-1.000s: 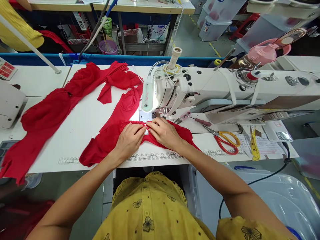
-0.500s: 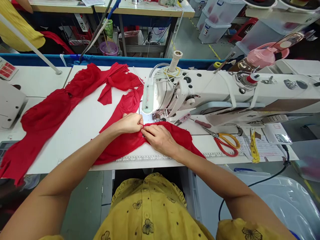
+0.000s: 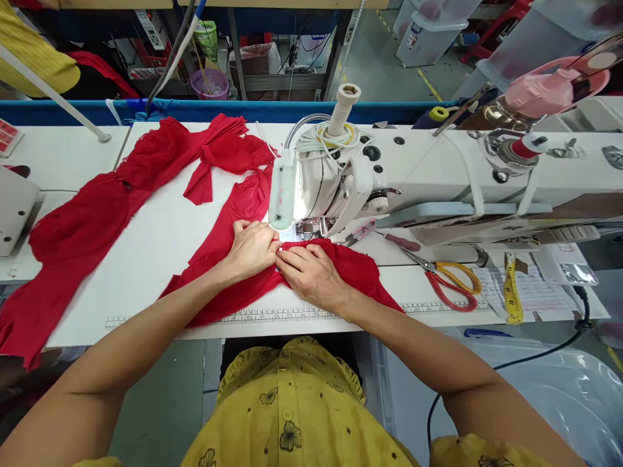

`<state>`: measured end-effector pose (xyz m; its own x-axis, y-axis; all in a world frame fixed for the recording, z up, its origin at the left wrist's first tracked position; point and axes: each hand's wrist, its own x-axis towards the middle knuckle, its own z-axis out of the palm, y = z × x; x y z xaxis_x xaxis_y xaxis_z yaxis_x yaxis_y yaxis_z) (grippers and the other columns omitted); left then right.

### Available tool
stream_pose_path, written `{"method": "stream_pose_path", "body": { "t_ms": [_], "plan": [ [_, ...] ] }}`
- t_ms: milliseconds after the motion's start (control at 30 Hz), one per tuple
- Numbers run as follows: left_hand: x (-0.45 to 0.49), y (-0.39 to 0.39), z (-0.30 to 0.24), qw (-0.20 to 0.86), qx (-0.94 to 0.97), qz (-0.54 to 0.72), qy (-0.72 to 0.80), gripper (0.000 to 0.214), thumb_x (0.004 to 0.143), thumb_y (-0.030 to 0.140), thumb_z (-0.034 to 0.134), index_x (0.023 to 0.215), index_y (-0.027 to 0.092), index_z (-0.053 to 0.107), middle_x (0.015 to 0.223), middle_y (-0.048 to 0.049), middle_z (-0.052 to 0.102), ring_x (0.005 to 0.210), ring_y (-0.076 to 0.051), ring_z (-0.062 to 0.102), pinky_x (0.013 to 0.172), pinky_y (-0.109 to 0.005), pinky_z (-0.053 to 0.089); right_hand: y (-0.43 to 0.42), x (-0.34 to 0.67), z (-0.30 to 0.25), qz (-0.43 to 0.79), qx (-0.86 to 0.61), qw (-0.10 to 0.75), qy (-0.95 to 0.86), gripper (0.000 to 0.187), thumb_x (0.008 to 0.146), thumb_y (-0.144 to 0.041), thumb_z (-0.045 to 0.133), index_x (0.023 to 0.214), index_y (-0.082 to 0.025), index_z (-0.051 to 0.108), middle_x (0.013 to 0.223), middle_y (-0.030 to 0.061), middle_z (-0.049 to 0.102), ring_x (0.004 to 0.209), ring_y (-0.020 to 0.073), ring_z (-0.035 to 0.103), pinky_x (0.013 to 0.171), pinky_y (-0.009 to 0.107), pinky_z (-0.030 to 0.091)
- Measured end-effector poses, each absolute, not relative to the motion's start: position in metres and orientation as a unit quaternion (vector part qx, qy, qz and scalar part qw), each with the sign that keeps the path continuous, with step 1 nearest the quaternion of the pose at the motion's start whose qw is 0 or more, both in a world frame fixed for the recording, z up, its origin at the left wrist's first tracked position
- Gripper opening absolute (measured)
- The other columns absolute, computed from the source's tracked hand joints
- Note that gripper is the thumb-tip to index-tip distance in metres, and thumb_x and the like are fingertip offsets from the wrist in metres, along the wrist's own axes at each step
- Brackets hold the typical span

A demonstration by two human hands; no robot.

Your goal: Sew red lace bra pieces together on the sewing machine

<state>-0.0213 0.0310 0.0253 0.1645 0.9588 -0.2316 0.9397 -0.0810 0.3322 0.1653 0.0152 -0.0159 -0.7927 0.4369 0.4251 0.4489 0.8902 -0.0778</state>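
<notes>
pinching red fabric over white table: left hand, right hand; grey floor beyond.

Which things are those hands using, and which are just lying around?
Seems part of the job:
- red fabric, under left hand and right hand
- sewing machine

Probably just lying about now:
- scissors
- yellow measuring tape
- purple basket

My mustard shirt, bottom centre, has dark flower prints and yellow buttons, its lower-right sleeve likewise flowered.
</notes>
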Motion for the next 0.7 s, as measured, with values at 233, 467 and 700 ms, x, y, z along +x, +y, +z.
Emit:
{"method": "stream_pose_path", "body": {
  "t_ms": [233,467,700],
  "plan": [
    [-0.025,0.025,0.013,0.177,0.733,0.097,0.650,0.016,0.093,0.030,0.051,0.085,0.020,0.060,0.086,-0.0056,0.069,0.099,-0.027,0.060,0.099,-0.050,0.032,0.012,0.166,-0.016,-0.005,-0.244,0.210,-0.947,0.030,0.103,-0.015,0.045,0.128,-0.014,0.063,0.116,0.0093,0.074,0.105,0.0213,0.062,0.085,0.040,0.039],
    [-0.041,-0.004,0.022,-0.046,0.742,0.181,0.644,0.024,0.098,0.015,0.040,0.103,0.015,0.063,0.105,-0.0148,0.065,0.101,-0.029,0.057,0.090,-0.046,0.046,0.012,0.180,0.004,0.101,-0.263,0.260,-0.924,0.031,0.103,-0.016,0.044,0.127,-0.016,0.063,0.127,0.0115,0.068,0.116,0.0236,0.061,0.095,0.041,0.050],
    [-0.039,-0.039,-0.008,0.039,0.838,0.208,0.502,0.030,0.102,0.017,0.038,0.122,0.014,0.061,0.138,-0.0151,0.062,0.133,-0.026,0.055,0.114,-0.046,0.044,0.012,0.174,-0.003,0.083,-0.314,0.236,-0.916,0.035,0.101,-0.034,0.053,0.126,-0.012,0.065,0.127,0.0155,0.069,0.116,0.0287,0.063,0.100,0.045,0.053]
  ]
}}
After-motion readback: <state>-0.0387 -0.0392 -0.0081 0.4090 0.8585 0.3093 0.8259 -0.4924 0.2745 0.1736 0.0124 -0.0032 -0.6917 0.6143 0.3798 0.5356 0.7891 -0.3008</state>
